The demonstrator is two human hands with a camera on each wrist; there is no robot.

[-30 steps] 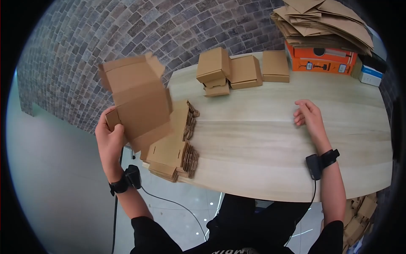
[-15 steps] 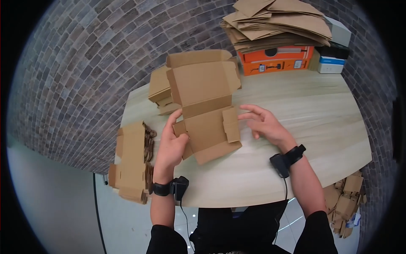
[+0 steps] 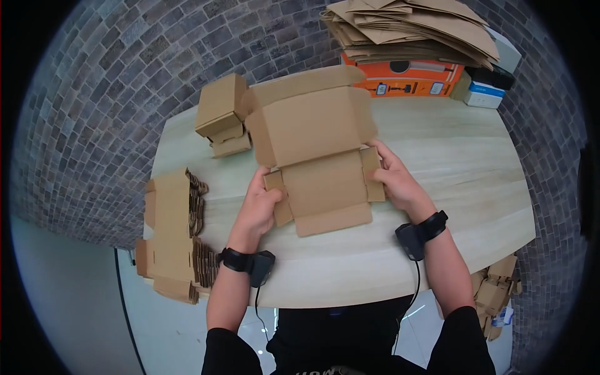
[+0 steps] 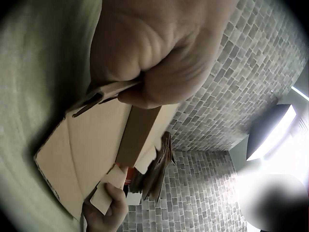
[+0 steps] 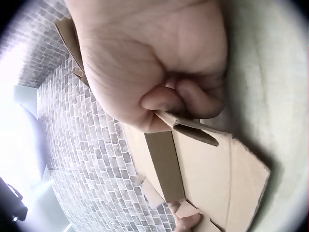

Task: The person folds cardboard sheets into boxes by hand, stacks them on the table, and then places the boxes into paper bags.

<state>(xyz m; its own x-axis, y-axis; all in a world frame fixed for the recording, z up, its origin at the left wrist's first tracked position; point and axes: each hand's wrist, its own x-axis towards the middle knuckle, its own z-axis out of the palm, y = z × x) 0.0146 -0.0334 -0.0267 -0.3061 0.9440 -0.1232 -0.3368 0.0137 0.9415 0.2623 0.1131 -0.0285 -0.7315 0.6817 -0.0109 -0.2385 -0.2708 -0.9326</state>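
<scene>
An unfolded brown cardboard box [image 3: 325, 187] is held over the middle of the table, its large lid panel tipped up at the back and its front flap toward the body. At its left side flap, my left hand [image 3: 255, 209] pinches the cardboard, thumb on the inner face and fingers behind. My right hand [image 3: 400, 182] grips the right side flap in the same way. Up close in the left wrist view, the folded flap edge [image 4: 104, 94] runs into the left hand. The right wrist view shows the right flap [image 5: 193, 130] between thumb and curled fingers.
A stack of flat cardboard blanks [image 3: 172, 231] lies at the table's left edge. Folded boxes [image 3: 222, 109] stand at the back left. At the back, brown cardboard sheets [image 3: 412, 31] top an orange box [image 3: 412, 81]. More cardboard [image 3: 495, 290] is low at the right.
The left hand has brought the cardboard box from the left stack to mid-table. The right hand has come in from the right and taken hold of its right flap. The view has turned too.
</scene>
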